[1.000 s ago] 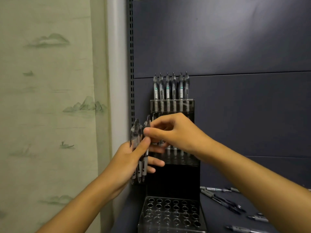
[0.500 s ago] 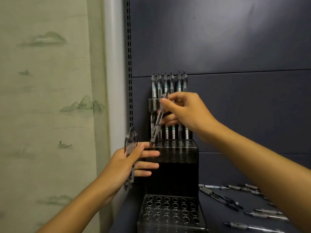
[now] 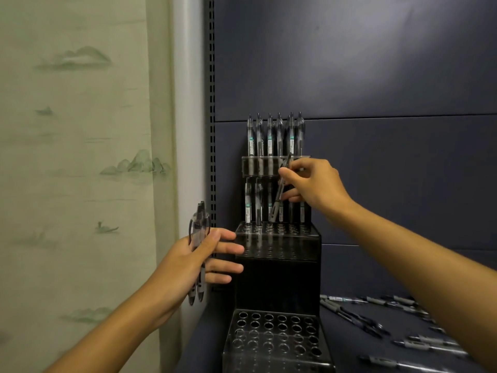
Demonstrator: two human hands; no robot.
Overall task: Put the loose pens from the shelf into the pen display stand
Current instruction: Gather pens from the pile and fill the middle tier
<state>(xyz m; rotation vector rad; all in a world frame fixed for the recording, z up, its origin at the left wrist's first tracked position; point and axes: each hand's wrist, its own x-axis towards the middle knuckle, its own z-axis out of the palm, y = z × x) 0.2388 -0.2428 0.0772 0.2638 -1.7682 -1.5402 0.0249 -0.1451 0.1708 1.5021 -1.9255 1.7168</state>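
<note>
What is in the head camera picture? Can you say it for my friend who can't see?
A person's right hand pinches one pen, tilted, lowering it toward the middle tier of a black pen display stand. The left hand holds a small bunch of spare pens. More loose pens lie on the dark shelf to the right.

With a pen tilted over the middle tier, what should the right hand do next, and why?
Probably straighten the pen and lower its tip into an open hole on the middle tier. The right hand pinches it aslant, tip just above the holes, not yet seated.
</note>
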